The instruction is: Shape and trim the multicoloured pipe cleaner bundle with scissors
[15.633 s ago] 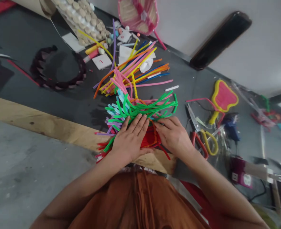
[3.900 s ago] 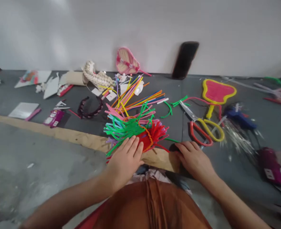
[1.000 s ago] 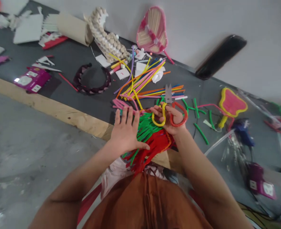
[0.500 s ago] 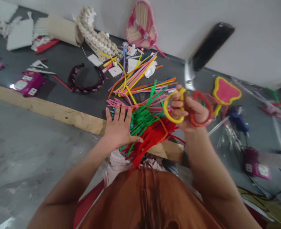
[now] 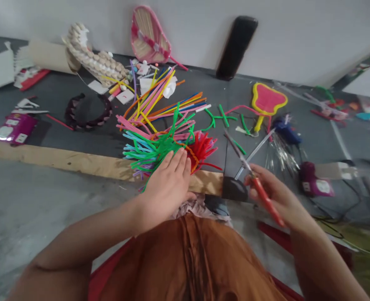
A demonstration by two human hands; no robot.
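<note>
At the centre of the frame, on the near edge of the table (image 5: 51, 94), lies one bundle of fuzzy stems (image 5: 159, 146): green, red, pink, light blue and purple, too many to count, with an orange twisted strand (image 5: 191, 151) across it. The left hand (image 5: 169, 182) rests flat on it, fingers extended, grasping nothing. Right of centre, the right hand (image 5: 272, 190) is clenched around the handle of one pair of scissors (image 5: 260, 190), its blades apart from the bundle. Some cutting seems done: at least five short green pieces (image 5: 224, 116) lie loose nearby. The bundle's green ends look uneven; how much is left cannot be told. Farther out are one loose pile of coloured stems (image 5: 153, 98), one dark braided headband (image 5: 89, 124), two purple boxes (image 5: 15, 127) at left and right, and one pink-and-yellow paddle (image 5: 269, 99).
</note>
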